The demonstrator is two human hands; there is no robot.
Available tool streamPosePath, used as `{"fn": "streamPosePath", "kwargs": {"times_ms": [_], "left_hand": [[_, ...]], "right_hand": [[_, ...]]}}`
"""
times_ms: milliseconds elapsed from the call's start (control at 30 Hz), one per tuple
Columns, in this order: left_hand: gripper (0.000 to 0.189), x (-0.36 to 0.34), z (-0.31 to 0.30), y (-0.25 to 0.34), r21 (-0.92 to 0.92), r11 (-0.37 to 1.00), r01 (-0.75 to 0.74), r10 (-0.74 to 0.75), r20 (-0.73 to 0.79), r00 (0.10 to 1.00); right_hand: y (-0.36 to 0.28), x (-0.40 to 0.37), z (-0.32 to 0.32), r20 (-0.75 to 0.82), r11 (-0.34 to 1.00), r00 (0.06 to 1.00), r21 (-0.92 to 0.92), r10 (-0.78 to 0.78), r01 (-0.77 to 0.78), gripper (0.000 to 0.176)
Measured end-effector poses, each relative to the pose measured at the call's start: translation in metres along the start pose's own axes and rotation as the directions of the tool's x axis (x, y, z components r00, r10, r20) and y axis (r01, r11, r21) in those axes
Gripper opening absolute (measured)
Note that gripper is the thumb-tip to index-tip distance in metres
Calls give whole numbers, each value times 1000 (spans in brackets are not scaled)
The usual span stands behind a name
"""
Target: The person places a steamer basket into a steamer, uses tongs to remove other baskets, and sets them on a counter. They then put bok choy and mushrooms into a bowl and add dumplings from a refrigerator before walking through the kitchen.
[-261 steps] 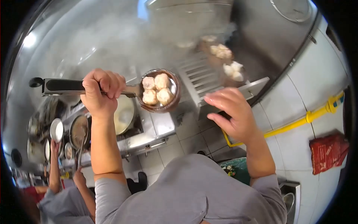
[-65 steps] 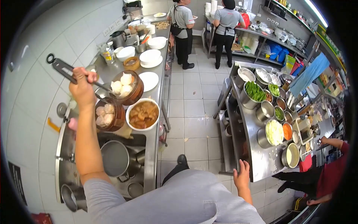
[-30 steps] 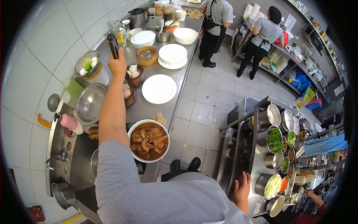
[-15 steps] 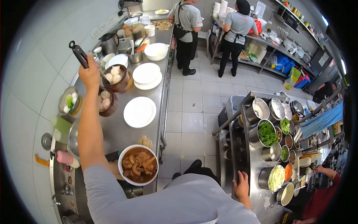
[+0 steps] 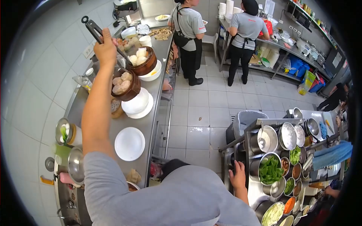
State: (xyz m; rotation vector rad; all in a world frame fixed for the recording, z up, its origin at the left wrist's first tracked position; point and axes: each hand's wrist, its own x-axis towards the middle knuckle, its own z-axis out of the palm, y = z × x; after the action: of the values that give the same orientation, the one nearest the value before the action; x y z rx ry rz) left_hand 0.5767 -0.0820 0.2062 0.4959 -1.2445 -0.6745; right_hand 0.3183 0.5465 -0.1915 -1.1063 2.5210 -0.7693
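Observation:
My left hand (image 5: 105,51) is closed around the black handle of a pair of tongs (image 5: 92,28). The tongs' metal ends reach down to where two brown round steamer baskets meet. White buns fill the far steamer basket (image 5: 151,64); pale dumplings sit in the near steamer basket (image 5: 130,92). Both baskets appear raised, overlapping the white bowl (image 5: 152,75) and stacked white dishes (image 5: 145,107) from this angle. Below them, partly hidden, is another steamer (image 5: 117,109). My right hand (image 5: 238,177) lies with fingers extended at the edge of the right counter (image 5: 249,150), holding nothing.
A white plate (image 5: 130,144) lies on the steel counter. Pots of leafy greens (image 5: 270,169), shredded cabbage (image 5: 273,214) and carrot (image 5: 289,205) crowd the right counter. Two co-workers (image 5: 187,26) stand ahead. A grey bin (image 5: 235,126) stands by the right counter's end.
My left hand and tongs have moved forward and right, and both steamer baskets have shifted over the bowl and dishes. The view has turned; the stew bowl is now mostly hidden behind my body.

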Motion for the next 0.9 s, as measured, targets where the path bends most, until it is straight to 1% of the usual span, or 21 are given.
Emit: {"fn": "streamPosePath", "kwargs": {"times_ms": [33,100,133,167,233,300,367,400,433,467,500,567,600,633,667,700,733,767,800,833,900], "left_hand": [[52,3,16,-10,7,1000,1,-1,6,1000],[53,13,44,-37,-9,998,57,-57,30,998],[52,22,56,-57,-69,996,58,-55,39,998],[52,29,68,-76,-75,995,59,-56,36,998],[52,46,95,-119,-52,991,123,-119,62,991],[52,64,128,-170,-79,991,111,-107,57,993],[50,85,159,-229,-2,995,101,-101,-4,995],[52,96,172,-257,25,995,96,-96,-13,995],[52,106,181,-285,9,994,111,-111,5,994],[54,115,191,-310,149,980,135,-132,-31,991],[57,127,205,-339,281,946,160,-148,-64,987],[63,164,217,-439,337,912,235,-215,-95,972],[64,166,230,-447,380,897,227,-206,-95,974],[64,173,237,-475,360,893,272,-247,-114,962],[63,180,241,-502,425,872,242,-210,-122,970],[62,185,244,-526,491,844,214,-173,-128,977],[62,188,245,-548,492,842,223,-182,-130,975],[60,190,247,-566,525,832,179,-136,-119,983],[58,192,250,-580,557,820,134,-90,-106,990],[58,194,253,-592,560,817,138,-93,-108,990],[53,197,253,-603,500,864,59,-17,-87,996]], "right_hand": [[-4,16,0,36,1000,999,-20,-4,5,63],[-5,50,2,43,1000,999,-15,-24,25,64],[-7,67,2,60,1000,998,2,-6,6,65],[-6,83,3,74,1000,997,18,12,-13,65],[1,112,9,69,1000,998,7,5,-5,66],[0,139,15,121,995,988,-56,92,-85,66],[3,163,22,113,986,982,-86,151,-141,67],[5,176,27,95,981,981,-112,168,-157,68],[5,185,30,78,973,978,-139,195,-183,69],[3,196,34,65,971,976,-138,206,-196,71],[-12,207,28,44,962,969,-144,243,-234,71],[-45,241,13,105,947,944,-109,312,-301,70],[-51,252,11,92,942,941,-110,326,-316,70],[-55,262,9,50,938,940,-104,338,-332,69],[-58,271,8,13,934,938,-99,346,-343,68],[-64,279,8,15,932,937,-107,350,-347,68],[-70,284,8,-35,926,931,-90,364,-366,67],[-73,287,9,-84,921,923,-69,377,-382,66],[-74,289,12,-105,925,930,-110,353,-364,67],[-75,291,16,-100,925,930,-113,354,-364,67],[-85,293,23,-24,913,919,-112,392,-393,68]]}}
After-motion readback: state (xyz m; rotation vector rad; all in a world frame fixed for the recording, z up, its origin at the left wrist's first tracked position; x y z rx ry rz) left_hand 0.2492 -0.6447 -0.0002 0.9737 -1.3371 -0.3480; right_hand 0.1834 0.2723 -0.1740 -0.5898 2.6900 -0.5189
